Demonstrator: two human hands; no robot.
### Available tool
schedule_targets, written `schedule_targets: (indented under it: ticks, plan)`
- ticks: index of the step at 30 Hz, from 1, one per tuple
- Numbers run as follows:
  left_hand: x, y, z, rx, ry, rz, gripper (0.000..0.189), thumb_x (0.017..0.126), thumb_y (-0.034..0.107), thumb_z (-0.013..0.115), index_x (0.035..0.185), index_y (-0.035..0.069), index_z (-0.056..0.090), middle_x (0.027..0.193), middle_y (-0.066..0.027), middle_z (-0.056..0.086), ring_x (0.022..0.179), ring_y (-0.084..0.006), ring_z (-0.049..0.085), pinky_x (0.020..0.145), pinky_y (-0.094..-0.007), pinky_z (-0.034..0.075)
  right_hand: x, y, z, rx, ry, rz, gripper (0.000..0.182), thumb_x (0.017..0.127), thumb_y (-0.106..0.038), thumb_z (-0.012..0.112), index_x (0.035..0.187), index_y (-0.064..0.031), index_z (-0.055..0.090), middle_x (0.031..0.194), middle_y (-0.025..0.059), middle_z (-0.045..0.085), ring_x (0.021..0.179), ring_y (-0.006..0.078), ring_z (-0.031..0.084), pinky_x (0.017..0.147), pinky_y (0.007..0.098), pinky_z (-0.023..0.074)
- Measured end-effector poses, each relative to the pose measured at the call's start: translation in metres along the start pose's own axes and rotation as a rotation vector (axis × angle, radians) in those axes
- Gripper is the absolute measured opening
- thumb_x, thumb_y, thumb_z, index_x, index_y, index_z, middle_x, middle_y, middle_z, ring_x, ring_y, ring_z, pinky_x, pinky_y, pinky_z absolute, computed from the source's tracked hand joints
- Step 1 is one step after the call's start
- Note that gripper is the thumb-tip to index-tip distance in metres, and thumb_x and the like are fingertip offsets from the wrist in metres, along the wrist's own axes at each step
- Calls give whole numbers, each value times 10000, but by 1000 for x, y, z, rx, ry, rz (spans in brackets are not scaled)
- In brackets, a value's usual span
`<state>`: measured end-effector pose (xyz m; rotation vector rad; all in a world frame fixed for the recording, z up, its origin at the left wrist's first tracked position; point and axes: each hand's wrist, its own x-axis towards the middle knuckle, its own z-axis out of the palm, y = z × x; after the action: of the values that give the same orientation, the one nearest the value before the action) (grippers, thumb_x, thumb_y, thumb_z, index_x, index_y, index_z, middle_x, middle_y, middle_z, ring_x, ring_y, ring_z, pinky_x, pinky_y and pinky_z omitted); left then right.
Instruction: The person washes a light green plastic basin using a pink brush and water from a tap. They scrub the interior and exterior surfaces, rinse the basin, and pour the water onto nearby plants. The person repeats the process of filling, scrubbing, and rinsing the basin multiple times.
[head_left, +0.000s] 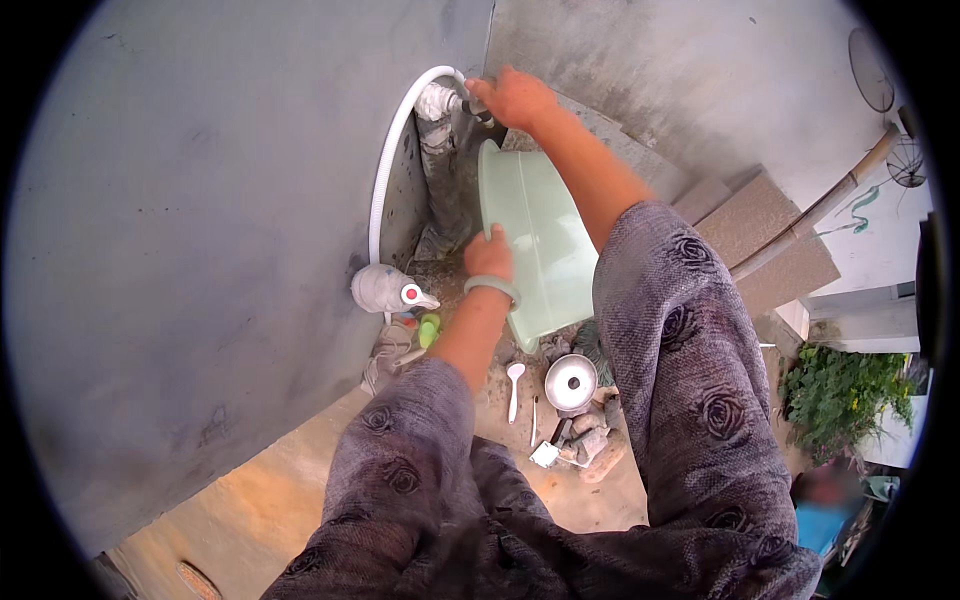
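Note:
A pale green plastic basin (536, 225) is tipped on its side, with its rim toward the wall. My left hand (491, 255), below a pale bangle (493, 289), grips that rim. Higher up, my right hand (516, 97) has its fingers at a tap (477, 111) on a wrapped standpipe (436, 161); its fingertips are partly hidden. From near the tap, a white corrugated hose (386, 169) arches down to a white wrapped fitting with a red button (386, 289) on the wall. My right forearm covers part of the basin.
On the ground lie a white plastic spoon (514, 390), a round metal bowl-like piece (571, 382), a toothbrush (534, 420) and several stones (596, 442). Brown boards (772, 240) and a bamboo pole (825, 199) lean at right. A person in blue (821, 521) is at the lower right.

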<state>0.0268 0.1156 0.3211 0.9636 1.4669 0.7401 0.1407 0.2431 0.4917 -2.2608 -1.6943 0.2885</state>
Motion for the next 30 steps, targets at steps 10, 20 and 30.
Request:
schedule_targets:
  ticks: [10,20,30]
  plan:
    - [47,-1,24,-109,14,54,393,901,341,527,1003,-16,654,909,-219,659,864,-349,624,781,-388,462,34,31,7,-193,-105,-396,442,876,-423,538,977,5,575,831,170,657,831,348,625,751,438,477]
    - [57,11,24,-204,117,97,364,922,327,517,989,-3,655,862,-187,665,797,-318,629,745,-392,464,27,49,4,119,-112,-503,489,901,-337,541,1225,24,476,1030,226,608,963,359,586,834,408,462]
    - [49,-3,5,-102,114,210,299,912,263,520,925,-7,648,802,-181,657,749,-286,635,711,-372,475,-79,69,142,-37,217,-662,385,844,-140,546,1200,5,523,1235,228,494,1201,380,446,1030,390,352]
